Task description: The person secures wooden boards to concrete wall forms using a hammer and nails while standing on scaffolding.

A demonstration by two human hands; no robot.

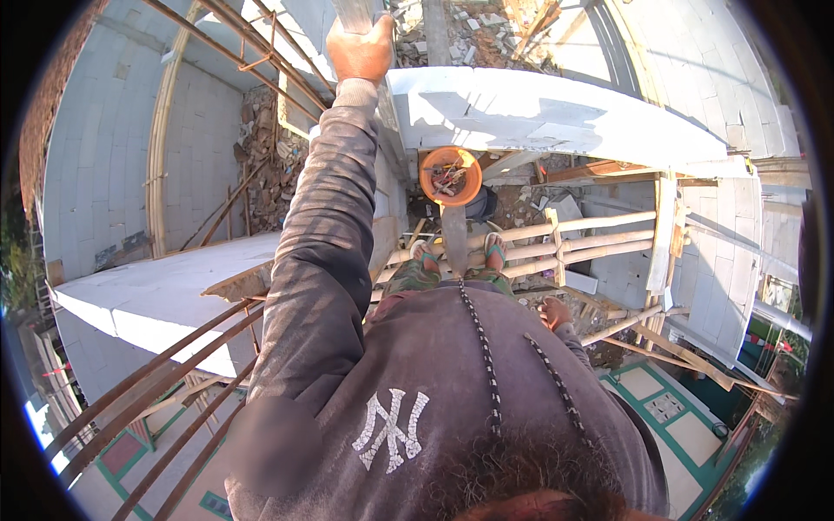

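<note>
My left hand [360, 52] is raised at the top, its fingers wrapped round a grey wooden board [351, 12]. Low by my right side hangs my right hand [553, 313], close to bamboo poles [599, 234]; its fingers are too small to make out, and nothing shows in it. In front of me an orange bucket [474, 181] holds a tangle of small, thin pieces that I cannot name. Below the bucket a grey plank [453, 239] runs between my sandalled feet, which rest on the bamboo scaffold.
A white block wall [556, 108] crosses beyond the bucket. Rusty reinforcing bars [156, 373] slant up at the left, with more bars [252, 52] beside my raised arm. Rubble [269, 139] lies far below. Upright boards [662, 230] stand on the right.
</note>
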